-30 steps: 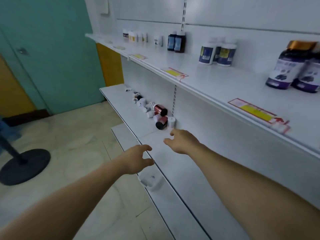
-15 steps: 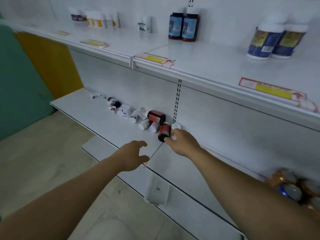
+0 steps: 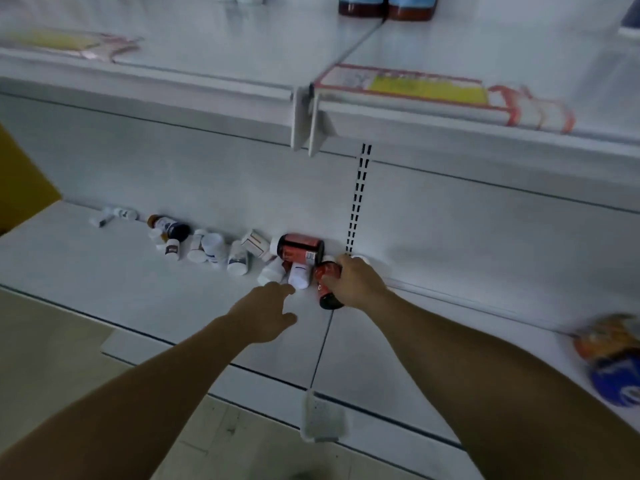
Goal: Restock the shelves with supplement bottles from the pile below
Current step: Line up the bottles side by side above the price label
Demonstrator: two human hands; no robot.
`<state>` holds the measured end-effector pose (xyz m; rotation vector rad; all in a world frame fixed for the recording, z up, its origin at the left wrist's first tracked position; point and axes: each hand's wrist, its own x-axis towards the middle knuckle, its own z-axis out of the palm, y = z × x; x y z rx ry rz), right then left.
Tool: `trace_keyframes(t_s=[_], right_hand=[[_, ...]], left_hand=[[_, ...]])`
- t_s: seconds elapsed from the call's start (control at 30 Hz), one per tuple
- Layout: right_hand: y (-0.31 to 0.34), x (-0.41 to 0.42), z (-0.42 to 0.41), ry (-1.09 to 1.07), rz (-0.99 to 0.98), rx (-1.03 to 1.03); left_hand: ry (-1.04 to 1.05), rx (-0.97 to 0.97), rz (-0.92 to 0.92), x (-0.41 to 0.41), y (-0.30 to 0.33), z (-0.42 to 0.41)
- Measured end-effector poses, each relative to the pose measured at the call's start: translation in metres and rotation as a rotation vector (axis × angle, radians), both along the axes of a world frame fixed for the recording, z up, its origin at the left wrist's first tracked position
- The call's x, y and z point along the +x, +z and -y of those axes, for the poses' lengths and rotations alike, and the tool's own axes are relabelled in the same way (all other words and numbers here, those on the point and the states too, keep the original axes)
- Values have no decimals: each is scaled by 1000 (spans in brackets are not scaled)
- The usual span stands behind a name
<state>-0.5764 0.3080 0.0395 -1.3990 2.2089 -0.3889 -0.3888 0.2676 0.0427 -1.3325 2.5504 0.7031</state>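
Observation:
A pile of supplement bottles lies along the back of the lower shelf (image 3: 104, 271): several white ones (image 3: 213, 249), a dark one (image 3: 171, 226) and a red-labelled one (image 3: 300, 247). My right hand (image 3: 356, 285) grips another red-labelled bottle (image 3: 325, 289) lying at the pile's right end. My left hand (image 3: 266, 310) hovers just in front of a small white bottle (image 3: 299, 275), fingers extended toward it, holding nothing.
The upper shelf (image 3: 207, 81) carries price tags (image 3: 415, 86) on its front edge and two dark bottles (image 3: 384, 5) at the back. More bottles with gold and blue caps (image 3: 613, 358) lie at the lower shelf's far right. A white clip (image 3: 322, 417) hangs off the front edge.
I moved closer to the lower shelf. My right hand closed around the red-labelled bottle. My left hand reached forward up to the white bottles.

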Motion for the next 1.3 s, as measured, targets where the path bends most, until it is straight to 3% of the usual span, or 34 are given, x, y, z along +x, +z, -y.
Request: trace_keyframes(t_s=[0.23,0.4,0.5,0.6,0.67,0.77,0.9,0.97,1.1,1.3], right_hand=[[-64,17,29,0,-45,109],[-92,25,32,-312,30,0],[-83,23,19,-581,376,-161],[-68,26,-6,-940,987,-378],[-48,34,-25,-1046,1445,-477],[-14,54,-53,-950,1716,-549],[39,92,-90,-834,1748,-599],[63,112,-107,-791,1745,-577],[99,147,-137,-824,1672,-585],[145,195,-188,-578,1325,-639]], left_hand=[[-85,-311,-111,-27,-60,87],[-82,-390,-102,-50,-77,118],[-108,-405,-143,-53,-79,132],[-165,-410,-212,-50,-69,136],[-43,-225,-417,-41,-53,126],[314,110,-799,-16,-16,96],[551,511,-1255,40,38,54],[587,687,-1395,69,61,38],[531,900,-1496,109,99,6],[546,994,-1445,145,148,-57]])
